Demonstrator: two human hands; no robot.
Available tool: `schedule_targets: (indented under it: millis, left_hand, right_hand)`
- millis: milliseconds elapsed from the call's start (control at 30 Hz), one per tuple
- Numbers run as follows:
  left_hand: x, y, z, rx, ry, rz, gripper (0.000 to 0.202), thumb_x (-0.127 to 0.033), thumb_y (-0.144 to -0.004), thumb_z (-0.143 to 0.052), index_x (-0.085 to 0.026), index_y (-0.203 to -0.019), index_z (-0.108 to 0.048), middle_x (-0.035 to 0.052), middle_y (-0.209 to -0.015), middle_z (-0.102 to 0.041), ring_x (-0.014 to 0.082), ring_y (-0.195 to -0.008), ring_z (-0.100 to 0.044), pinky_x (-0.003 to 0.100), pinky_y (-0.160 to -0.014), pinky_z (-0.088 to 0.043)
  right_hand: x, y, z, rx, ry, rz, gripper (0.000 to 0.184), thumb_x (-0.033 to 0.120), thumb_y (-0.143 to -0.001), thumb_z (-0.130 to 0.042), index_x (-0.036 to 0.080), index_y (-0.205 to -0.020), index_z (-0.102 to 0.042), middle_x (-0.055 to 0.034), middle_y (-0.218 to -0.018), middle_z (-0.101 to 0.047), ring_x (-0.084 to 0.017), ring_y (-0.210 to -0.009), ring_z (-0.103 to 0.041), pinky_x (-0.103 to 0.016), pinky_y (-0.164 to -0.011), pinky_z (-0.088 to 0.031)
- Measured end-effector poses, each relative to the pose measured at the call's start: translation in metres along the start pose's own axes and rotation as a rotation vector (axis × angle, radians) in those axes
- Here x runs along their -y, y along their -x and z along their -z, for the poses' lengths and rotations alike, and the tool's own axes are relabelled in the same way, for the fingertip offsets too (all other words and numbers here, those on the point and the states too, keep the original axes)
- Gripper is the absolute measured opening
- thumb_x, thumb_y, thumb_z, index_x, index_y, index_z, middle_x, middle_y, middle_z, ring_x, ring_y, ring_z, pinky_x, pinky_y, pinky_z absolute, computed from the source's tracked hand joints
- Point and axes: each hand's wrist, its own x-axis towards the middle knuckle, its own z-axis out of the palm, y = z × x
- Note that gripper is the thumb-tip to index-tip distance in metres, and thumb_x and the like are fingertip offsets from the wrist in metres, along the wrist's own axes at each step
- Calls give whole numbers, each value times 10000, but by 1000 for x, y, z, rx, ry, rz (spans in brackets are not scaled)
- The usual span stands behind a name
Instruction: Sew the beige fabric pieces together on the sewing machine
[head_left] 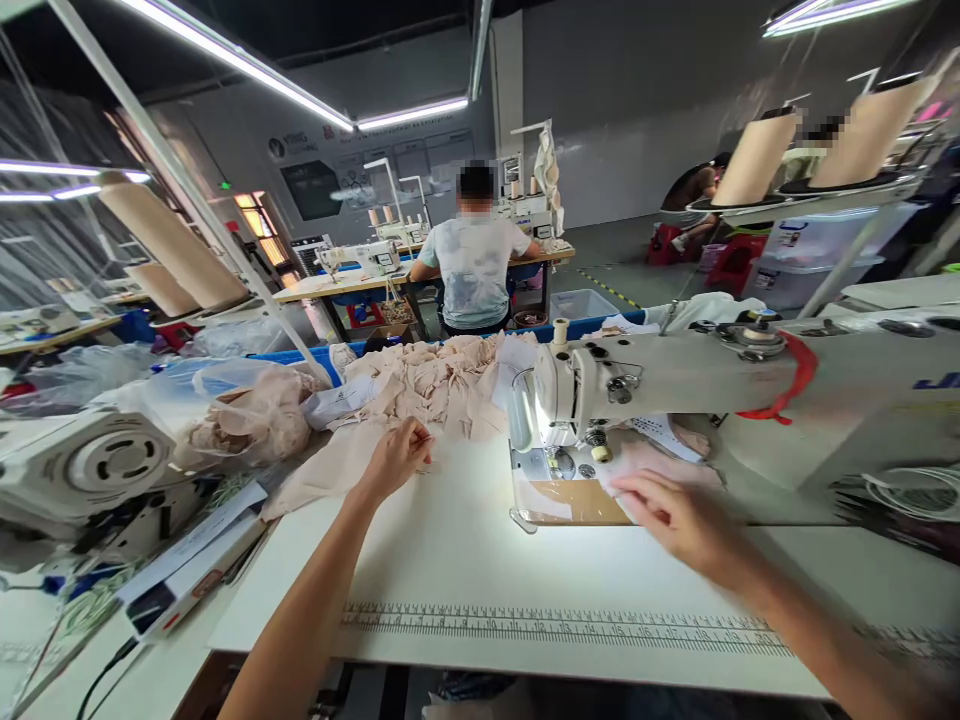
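My left hand [397,460] is closed in a pinch over the table, at the front edge of a heap of beige fabric pieces [450,385]. What its fingertips hold, if anything, I cannot make out. To the right, my right hand [667,510] is smeared by motion, so its grip is unclear. Its fingertips are beside a blurred pale pink cloth piece [645,460], just right of the needle area of a white sewing machine [577,385]. A lit metal plate and a brown strip [577,500] lie under the machine head.
A printed ruler [555,628] runs along the white table's front edge. Left stand another machine [82,465], a white box [199,575] and a plastic bag of beige cloth [247,410]. Thread cones [757,155] stand on a rack. A co-worker [472,250] sits ahead, back turned.
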Motion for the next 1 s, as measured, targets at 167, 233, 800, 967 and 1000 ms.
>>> schedule_targets:
  millis: [167, 233, 800, 967, 1000]
  left_hand:
    - [-37, 5, -21, 295, 32, -68, 209, -436, -914, -495, -249, -837, -445, -49, -603, -627, 159, -566, -575, 262, -590, -390]
    - [-50, 3, -31, 379, -14, -60, 231, -430, -891, -508, -246, -784, -420, -56, -593, -599, 157, -573, -560, 266, -591, -362]
    - [-66, -4, -15, 435, 75, -86, 359, -497, -929, -499, -199, -873, -691, -11, -644, -624, 130, -569, -515, 253, -569, -392]
    - [-100, -15, -52, 619, 160, -130, 226, -386, -858, -594, -199, -731, -601, -9, -635, -648, 125, -573, -555, 242, -565, -427]
    - [-101, -18, -64, 638, 203, -104, 207, -378, -836, -610, -203, -732, -577, -11, -643, -651, 131, -592, -579, 240, -573, -444]
  right_hand:
    - [61, 3, -10, 265, 90, 151, 304, 293, -1051, -420, 206, -1212, -664, -56, -968, -634, -164, -695, -589, -304, -606, -447]
    - [71, 1, -15, 253, 184, 179, 269, 287, -1048, -445, 192, -1164, -669, -50, -936, -604, -172, -704, -561, -310, -603, -405]
    - [60, -22, -32, 171, 250, 247, 279, 262, -1056, -443, 197, -1170, -689, -71, -944, -617, -187, -768, -522, -319, -673, -338]
    - [59, -22, -30, 149, 221, 252, 269, 253, -1047, -437, 190, -1104, -691, -70, -931, -614, -183, -755, -505, -314, -667, -330]
    - [59, -23, -30, 149, 215, 254, 261, 248, -1045, -435, 189, -1055, -689, -67, -926, -612, -179, -747, -496, -313, -665, -326]
